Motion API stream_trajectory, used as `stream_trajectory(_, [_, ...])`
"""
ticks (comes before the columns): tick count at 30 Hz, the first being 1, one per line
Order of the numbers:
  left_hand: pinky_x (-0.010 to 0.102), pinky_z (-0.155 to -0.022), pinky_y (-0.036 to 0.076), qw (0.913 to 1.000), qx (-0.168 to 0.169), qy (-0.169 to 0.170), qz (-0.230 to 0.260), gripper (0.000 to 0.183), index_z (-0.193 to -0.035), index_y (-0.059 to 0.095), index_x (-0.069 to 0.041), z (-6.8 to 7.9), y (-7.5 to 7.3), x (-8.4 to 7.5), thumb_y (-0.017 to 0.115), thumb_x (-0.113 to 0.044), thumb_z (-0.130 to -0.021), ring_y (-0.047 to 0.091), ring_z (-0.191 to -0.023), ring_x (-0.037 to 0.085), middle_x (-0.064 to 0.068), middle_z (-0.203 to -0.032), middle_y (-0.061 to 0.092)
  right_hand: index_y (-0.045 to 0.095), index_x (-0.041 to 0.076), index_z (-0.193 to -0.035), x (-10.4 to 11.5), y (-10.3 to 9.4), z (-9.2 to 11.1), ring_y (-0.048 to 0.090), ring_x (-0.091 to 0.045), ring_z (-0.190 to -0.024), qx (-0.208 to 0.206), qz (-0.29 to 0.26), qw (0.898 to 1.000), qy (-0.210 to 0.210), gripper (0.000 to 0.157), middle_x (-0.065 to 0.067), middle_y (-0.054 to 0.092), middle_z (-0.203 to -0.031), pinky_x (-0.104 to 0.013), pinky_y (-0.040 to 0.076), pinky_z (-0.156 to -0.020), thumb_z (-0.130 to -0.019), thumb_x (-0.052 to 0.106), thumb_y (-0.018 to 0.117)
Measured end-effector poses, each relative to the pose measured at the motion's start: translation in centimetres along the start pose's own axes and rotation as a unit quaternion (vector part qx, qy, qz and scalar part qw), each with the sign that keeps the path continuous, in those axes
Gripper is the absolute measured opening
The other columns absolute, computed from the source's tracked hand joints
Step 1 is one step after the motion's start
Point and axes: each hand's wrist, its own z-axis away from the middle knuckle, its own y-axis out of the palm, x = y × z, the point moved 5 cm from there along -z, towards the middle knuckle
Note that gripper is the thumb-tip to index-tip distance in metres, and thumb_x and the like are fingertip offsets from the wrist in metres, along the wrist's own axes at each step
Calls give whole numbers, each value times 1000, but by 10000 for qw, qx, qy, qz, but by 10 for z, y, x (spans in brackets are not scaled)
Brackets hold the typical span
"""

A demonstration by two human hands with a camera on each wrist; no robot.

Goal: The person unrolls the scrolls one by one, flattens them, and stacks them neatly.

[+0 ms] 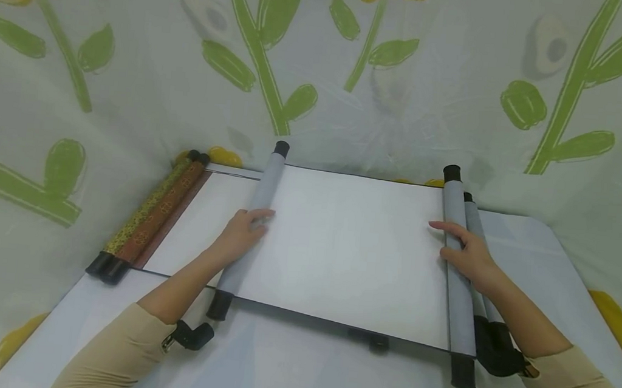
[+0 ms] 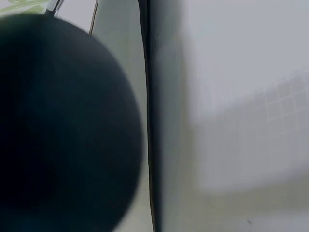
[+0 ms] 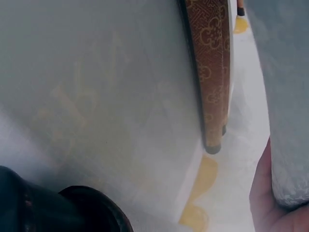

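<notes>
One left hand (image 1: 239,235) and one right hand (image 1: 470,258) gripped pale-grey cylindrical rollers (image 1: 461,309) flanking white rectangular paper (image 1: 350,252); uneven release risked curling it.

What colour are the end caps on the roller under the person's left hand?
Black end caps, clearest in the head view.

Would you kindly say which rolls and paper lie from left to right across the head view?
Yellow patterned roll, brown patterned roll, narrow white strip, left grey roll, wide white sheet, right grey roll, partly hidden grey roll.
</notes>
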Motion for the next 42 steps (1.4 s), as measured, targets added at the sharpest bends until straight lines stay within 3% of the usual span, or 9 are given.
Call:
stream_trajectory(5, [57, -104, 32, 9999, -124, 83, 63, 52, -138, 49, -18, 0, -6, 5, 65, -20, -89, 34, -134, 37, 18, -140, 41, 35, 7, -145, -1, 2, 0, 10, -45, -140, 122, -76, 9999, 65, 70, -23, 17, -154, -66, 17, -105, -84, 12, 69])
stream_trajectory(10, [56, -107, 28, 9998, -127, 68, 115, 54, -138, 49, -19, 0, -11, 8, 66, -18, -88, 30, -137, 36, 16, -144, 40, 34, 10, -146, -3, 2, -2, 13, -47, -138, 176, 183, 9995, 166, 88, -25, 17, -153, -68, 19, -102, -74, 25, 81])
stream_trajectory(15, [57, -106, 30, 9998, -152, 90, 87, 51, -139, 49, -19, -1, -13, 6, 63, -18, -90, 32, -136, 37, 17, -141, 42, 33, 10, -146, -3, 2, -2, 10, -48, -139, 172, 170, 9996, 150, 84, -26, 14, -154, -68, 17, -103, -76, 20, 79])
stream_trajectory(20, [56, -105, 31, 9997, -192, 98, 85, 44, -138, 50, -18, 0, -17, 7, 54, -15, -94, 34, -134, 37, 19, -138, 43, 29, 6, -147, -4, -1, 1, 1, -47, -141, 335, -130, 9993, -53, 74, -25, 9, -155, -70, 11, -104, -84, 4, 67])
stream_trajectory(25, [54, -95, 40, 9998, -116, -84, 164, 41, -136, 52, -17, 3, -19, 12, 46, -15, -96, 43, -121, 37, 21, -129, 43, 26, 7, -148, -8, -4, 3, 4, -49, -139, 417, -109, 9991, -54, 70, -26, 5, -155, -71, 17, -100, -86, -2, 57])
stream_trajectory(28, [54, -93, 41, 9997, -133, -145, 155, 41, -137, 52, -18, 4, -21, 15, 47, -16, -96, 44, -119, 37, 22, -129, 43, 26, 8, -148, -10, -5, 3, 6, -50, -138, 301, -16, 9995, 32, 71, -27, 6, -155, -71, 18, -100, -87, 5, 62])
stream_trajectory(33, [60, -103, 30, 9996, -149, -192, 140, 47, -138, 50, -20, 3, -24, 17, 60, -23, -92, 33, -133, 41, 23, -138, 40, 28, 10, -148, -12, -6, 3, 6, -51, -139, 130, 188, 9995, 228, 86, -26, 10, -155, -73, 16, -99, -79, 25, 77])
stream_trajectory(36, [61, -107, 25, 9996, -134, -230, 130, 52, -139, 49, -19, 3, -25, 18, 65, -25, -89, 27, -137, 42, 23, -143, 37, 29, 10, -147, -11, -6, 2, 6, -51, -139, 103, 195, 9995, 226, 87, -27, 10, -155, -73, 16, -99, -77, 25, 78])
stream_trajectory(42, [59, -107, 25, 9996, -192, -175, 94, 51, -138, 50, -19, 2, -26, 20, 64, -22, -90, 27, -137, 42, 23, -143, 37, 29, 7, -147, -11, -6, 2, 6, -50, -139, 78, 104, 9999, 81, 83, -27, 10, -154, -72, 15, -100, -79, 19, 76])
